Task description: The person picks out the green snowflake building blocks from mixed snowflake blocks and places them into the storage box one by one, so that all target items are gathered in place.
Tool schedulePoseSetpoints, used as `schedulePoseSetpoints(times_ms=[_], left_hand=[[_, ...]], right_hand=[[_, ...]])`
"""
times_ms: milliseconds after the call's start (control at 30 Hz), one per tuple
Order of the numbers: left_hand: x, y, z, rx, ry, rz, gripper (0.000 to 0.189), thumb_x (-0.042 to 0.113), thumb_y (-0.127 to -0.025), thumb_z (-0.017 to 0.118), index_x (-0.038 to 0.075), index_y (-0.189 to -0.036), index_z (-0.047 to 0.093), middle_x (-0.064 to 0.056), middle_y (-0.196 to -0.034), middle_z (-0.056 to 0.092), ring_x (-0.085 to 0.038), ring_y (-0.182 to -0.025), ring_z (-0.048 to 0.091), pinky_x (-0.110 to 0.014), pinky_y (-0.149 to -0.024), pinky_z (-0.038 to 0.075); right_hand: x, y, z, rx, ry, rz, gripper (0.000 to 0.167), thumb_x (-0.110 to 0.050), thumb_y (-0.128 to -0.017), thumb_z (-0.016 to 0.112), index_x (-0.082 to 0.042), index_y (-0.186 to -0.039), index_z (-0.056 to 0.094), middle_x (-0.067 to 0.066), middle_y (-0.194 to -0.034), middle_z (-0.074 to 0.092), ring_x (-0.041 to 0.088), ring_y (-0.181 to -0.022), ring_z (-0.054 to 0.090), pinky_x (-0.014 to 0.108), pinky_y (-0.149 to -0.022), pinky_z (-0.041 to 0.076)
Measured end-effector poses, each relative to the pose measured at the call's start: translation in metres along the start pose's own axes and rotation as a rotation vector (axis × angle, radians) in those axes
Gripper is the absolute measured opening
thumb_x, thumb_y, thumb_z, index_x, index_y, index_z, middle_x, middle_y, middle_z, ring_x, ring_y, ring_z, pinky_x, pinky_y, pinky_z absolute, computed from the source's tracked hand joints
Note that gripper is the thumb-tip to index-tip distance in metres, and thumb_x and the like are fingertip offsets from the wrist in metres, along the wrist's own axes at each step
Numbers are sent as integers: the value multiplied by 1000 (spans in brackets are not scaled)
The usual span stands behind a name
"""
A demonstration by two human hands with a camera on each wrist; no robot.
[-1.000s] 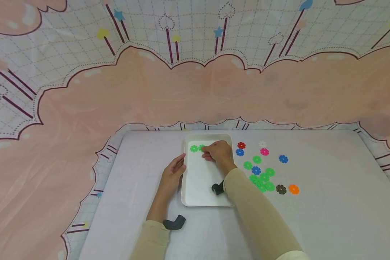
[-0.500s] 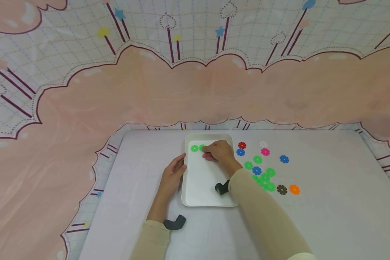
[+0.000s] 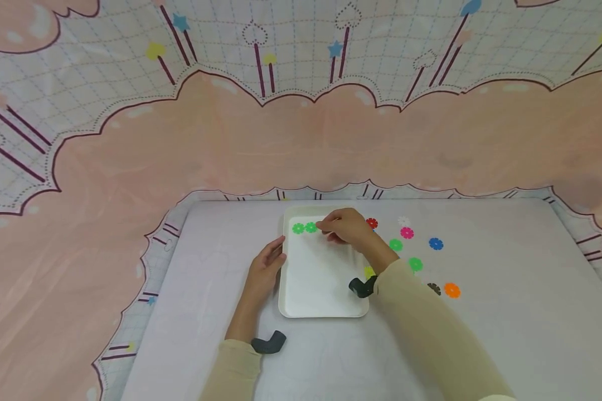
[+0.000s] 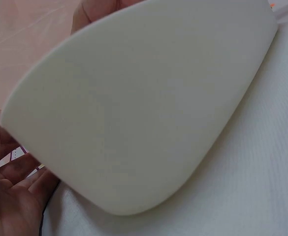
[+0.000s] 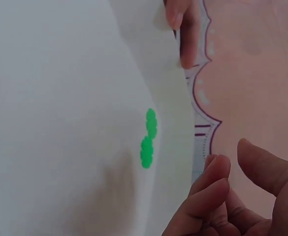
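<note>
- Evidently, only a small start can be counted as done: two green discs, the left-hand disc (image 3: 298,228) and the right-hand disc (image 3: 311,227), are laid edge to edge near the far left corner of the white tray (image 3: 318,284).
- By judgement, an early stage has been reached, since many more discs are spread on the desk (image 3: 205,267) to the right of the tray and have yet to be dealt with.
- Among those left, a near green disc (image 3: 415,264) and a far green disc (image 3: 395,245) can be seen, along with a red disc (image 3: 371,223), a pink disc (image 3: 407,233), a blue disc (image 3: 435,244) and an orange disc (image 3: 452,290).
- A full count cannot be given, as part of the desk is covered by the right sleeve (image 3: 431,323).
- Beside the laid pair, the right hand (image 3: 346,225) is held over the tray; its grip is parted, thumb away from loosely bent fingers, and nothing is seen in it.
- By the left hand (image 3: 262,273), the tray's left edge is touched with relaxed fingers; no firm grip round it is shown.
</note>
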State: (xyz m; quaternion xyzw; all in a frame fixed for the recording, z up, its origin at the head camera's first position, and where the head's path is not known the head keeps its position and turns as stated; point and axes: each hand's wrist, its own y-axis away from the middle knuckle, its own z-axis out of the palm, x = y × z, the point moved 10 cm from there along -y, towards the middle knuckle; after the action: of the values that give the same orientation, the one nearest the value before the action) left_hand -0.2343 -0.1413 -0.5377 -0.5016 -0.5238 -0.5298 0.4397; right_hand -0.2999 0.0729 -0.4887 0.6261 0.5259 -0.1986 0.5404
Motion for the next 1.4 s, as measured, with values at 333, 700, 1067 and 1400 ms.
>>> schedulePoseSetpoints(times_ms=[333, 700, 1067, 1400], left_hand=[[1, 0, 3, 3, 5, -6, 45, 13, -104, 58, 17, -148, 53, -1, -153, 53, -18, -143, 49, -34, -117, 43], [1, -1, 2, 2, -4, 0, 45, 13, -104, 58, 17, -148, 53, -2, -153, 52, -19, -144, 48, -35, -119, 42], [-1, 1, 0, 6, 9, -19, 45, 14, -103, 58, 19, -148, 53, -1, -153, 52, -18, -144, 48, -35, -119, 42], [1, 1, 1, 15, -9, -14, 45, 14, -104, 58, 18, -148, 53, -2, -153, 52, -19, -144, 48, -37, -119, 41]], right_hand=[[0, 32, -52, 37, 141, -42, 35, -39, -92, 75, -14, -116, 69, 16, -117, 70, 31, -101, 64, 43, -91, 57], [28, 55, -88, 26, 278, -128, 40, -39, -93, 73, -10, -121, 70, 11, -115, 67, 28, -107, 58, 49, -95, 56], [76, 69, -113, 12, 370, -70, 48, -43, -90, 75, -15, -128, 69, 9, -120, 68, 29, -113, 58, 43, -92, 56], [114, 72, -141, 29, 398, -68, 52, -46, -90, 75, -13, -130, 69, 10, -124, 70, 31, -115, 59, 48, -94, 53]])
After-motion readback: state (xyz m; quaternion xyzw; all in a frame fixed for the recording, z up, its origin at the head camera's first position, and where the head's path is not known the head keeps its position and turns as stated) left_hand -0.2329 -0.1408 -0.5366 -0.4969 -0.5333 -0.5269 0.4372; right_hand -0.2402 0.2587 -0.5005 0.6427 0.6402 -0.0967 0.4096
